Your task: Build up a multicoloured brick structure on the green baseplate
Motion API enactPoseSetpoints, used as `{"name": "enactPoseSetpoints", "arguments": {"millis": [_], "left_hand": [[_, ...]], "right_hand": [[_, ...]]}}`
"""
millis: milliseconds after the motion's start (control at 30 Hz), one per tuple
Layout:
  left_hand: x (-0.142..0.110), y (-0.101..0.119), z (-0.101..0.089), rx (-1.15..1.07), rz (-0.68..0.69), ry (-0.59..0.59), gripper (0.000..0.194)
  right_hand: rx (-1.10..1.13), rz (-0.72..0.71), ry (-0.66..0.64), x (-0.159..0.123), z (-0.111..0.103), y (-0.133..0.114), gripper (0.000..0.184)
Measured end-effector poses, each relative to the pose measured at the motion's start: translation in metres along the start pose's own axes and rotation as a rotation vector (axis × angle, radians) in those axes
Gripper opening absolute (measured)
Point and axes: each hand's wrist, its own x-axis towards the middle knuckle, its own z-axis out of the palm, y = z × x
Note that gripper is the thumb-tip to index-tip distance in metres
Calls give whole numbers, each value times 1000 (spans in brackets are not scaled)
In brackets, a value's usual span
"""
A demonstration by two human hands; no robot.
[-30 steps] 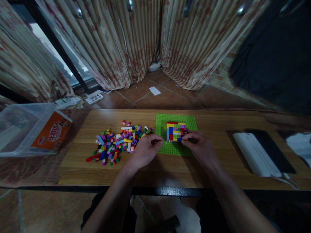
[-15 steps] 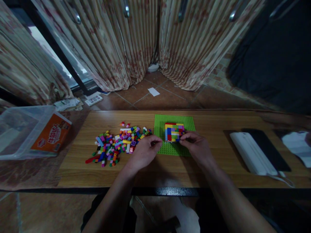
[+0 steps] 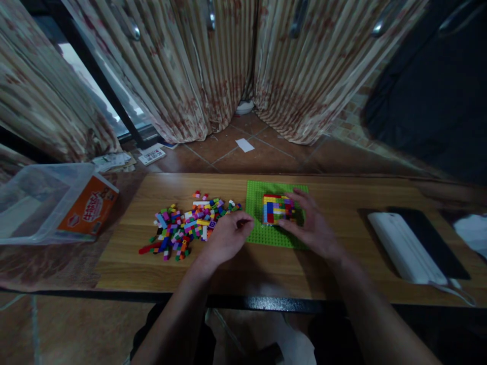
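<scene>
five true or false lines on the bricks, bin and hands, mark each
1. A multicoloured plastic brick build sits on a green studded baseplate. True.
2. A clear plastic bin with an orange label stands left of a loose pile of multicoloured bricks. True.
3. The pile lies on the baseplate. False: it lies on the brown wooden table.
4. The right hand is nearer the build than the left hand. True.
5. The left hand is inside the bin. False: it is left of the build.
</scene>
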Motion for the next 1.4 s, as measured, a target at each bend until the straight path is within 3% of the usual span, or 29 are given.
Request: {"name": "enactPoseSetpoints", "arguments": {"millis": [133, 300, 467, 567, 667, 800, 933, 1133, 1267, 1400], "left_hand": [[0, 2, -3, 42, -20, 12, 16], [-1, 6, -4, 55, -30, 7, 16], [-3, 10, -5, 91, -27, 5, 17], [-3, 12, -5, 104, -28, 5, 16], [-4, 13, -5, 114, -29, 2, 16], [-5, 15, -5, 124, -31, -1, 18], [-5, 15, -1, 136, -28, -16, 18], [-6, 16, 6, 156, -4, -64, 20], [-9, 14, 5, 218, 16, -144, 22], [-12, 16, -1, 260, 2, -314, 23]], "right_hand": [[-199, -126, -172, 9, 10, 2, 70], [-339, -120, -155, 7, -2, 12, 66], [-510, 80, -33, -1, -17, 19, 75], [-592, 275, 58, -5, -16, 13, 86], [-626, 352, 64, -9, -13, 2, 90], [-587, 370, 45, -14, -14, -7, 75], [-405, 313, 70, -15, -20, -5, 54], [-263, 223, 105, -10, -9, 4, 53], [-221, 127, 29, -8, 2, 7, 49], [-201, 81, -28, -10, 2, 7, 45]]}}
